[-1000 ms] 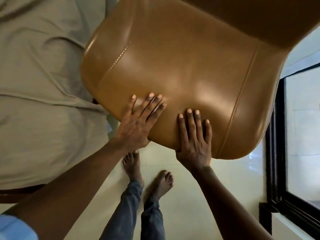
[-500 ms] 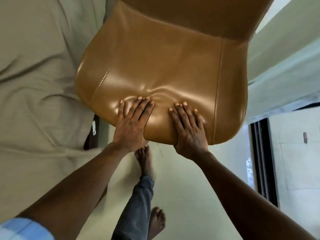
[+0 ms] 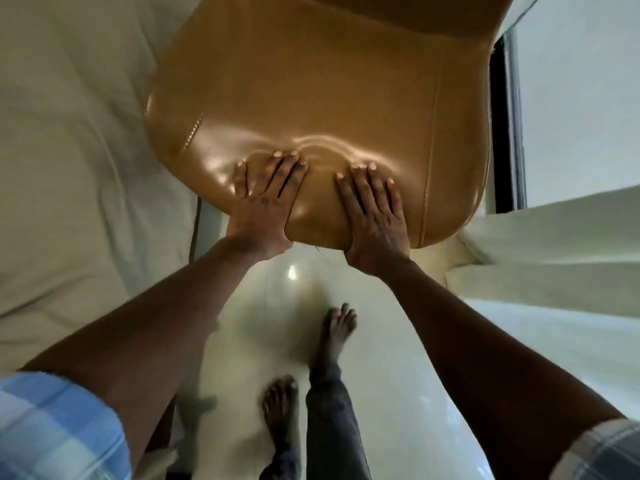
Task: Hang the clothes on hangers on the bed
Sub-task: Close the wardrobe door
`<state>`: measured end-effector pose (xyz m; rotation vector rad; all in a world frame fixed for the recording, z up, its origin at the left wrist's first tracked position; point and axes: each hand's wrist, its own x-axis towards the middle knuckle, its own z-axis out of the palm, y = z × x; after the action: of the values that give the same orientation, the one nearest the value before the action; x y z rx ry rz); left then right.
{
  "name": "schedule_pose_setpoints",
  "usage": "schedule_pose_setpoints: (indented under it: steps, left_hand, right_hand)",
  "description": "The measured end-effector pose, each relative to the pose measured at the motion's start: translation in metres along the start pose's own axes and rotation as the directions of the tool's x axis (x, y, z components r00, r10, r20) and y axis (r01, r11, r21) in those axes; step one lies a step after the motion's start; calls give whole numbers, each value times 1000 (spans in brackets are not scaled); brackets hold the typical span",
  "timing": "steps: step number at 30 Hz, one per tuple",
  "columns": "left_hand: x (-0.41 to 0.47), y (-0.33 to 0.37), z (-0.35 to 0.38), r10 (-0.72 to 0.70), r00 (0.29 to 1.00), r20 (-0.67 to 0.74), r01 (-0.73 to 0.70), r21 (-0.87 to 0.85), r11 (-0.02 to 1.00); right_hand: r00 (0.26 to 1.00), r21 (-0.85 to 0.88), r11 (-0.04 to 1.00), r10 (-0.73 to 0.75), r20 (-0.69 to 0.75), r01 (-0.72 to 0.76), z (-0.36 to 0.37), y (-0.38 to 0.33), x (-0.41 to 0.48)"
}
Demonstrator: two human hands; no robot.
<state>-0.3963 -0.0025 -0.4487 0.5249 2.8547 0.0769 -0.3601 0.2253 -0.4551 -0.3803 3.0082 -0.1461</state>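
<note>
The left hand (image 3: 263, 209) and right hand (image 3: 374, 216) are pressed flat, fingers (image 3: 287, 174) straight and slightly spread, on the tan chair (image 3: 329, 98); the bed (image 3: 69, 150) lies left of the left fingers, and no clothes or hangers are seen.

A tan leather chair seat (image 3: 311, 98) above glossy cream floor (image 3: 270, 334), beside a dark window frame (image 3: 502, 133).

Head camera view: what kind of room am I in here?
Most likely a bedroom: a bed with a pale sheet on the left, a tan leather chair beside it, and a dark-framed window on the right.
</note>
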Motion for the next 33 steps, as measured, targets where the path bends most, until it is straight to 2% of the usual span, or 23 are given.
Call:
schedule_pose_setpoints:
  steps: [5, 12, 17, 25, 33]
  left_hand:
    - [106, -30, -35, -40, 998, 41, 39, 36, 999]
    - [266, -72, -85, -101, 977, 186, 97, 35, 995]
    - [391, -106, -127, -100, 951, 292, 99, 16, 995]
    - [568, -164, -161, -80, 960, 267, 72, 39, 997]
    - [694, -202, -188, -13, 977, 212, -5, 86, 996]
  right_hand:
    - [1000, -7, 1000, -5, 10, 5, -14, 32, 108]
    - [997, -31, 999, -38, 66, 40, -41, 87, 276]
    - [985, -81, 996, -28, 173, 43, -69, 128, 401]
    - [976, -100, 995, 1, 216, 21, -90, 179, 575]
    - [988, -118, 993, 36, 151, -18, -96, 218, 689]
